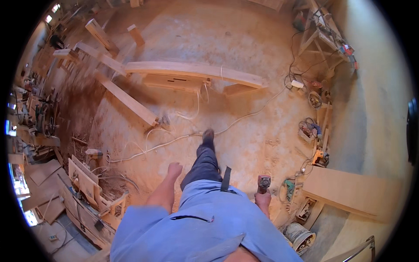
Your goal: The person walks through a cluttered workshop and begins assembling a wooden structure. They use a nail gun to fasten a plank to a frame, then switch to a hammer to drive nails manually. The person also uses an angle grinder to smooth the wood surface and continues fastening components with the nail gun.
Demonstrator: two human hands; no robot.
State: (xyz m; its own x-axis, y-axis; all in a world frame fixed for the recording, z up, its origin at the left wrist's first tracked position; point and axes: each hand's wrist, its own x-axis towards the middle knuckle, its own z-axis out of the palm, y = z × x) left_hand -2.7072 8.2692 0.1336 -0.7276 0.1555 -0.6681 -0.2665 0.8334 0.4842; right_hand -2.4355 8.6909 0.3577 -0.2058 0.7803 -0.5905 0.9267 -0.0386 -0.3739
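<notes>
My left hand [175,169] hangs beside my left leg, its fingers curled closed, and nothing shows in it. My right hand [263,201] is wrapped round the grip of a red and black handheld power tool [263,181], held low beside my right hip. Its exact kind is hard to make out from above. One boot [208,135] is stretched forward on the dusty floor, near a pale cable. Neither hand touches any timber.
Ahead lies a long wooden beam [192,69], with another beam [128,99] slanting at the left. A pale cable [174,140] crosses the floor. To the right are a wooden panel [345,192], a white bucket [300,238] and corded tools [309,129]. Boards [85,183] lean at the left.
</notes>
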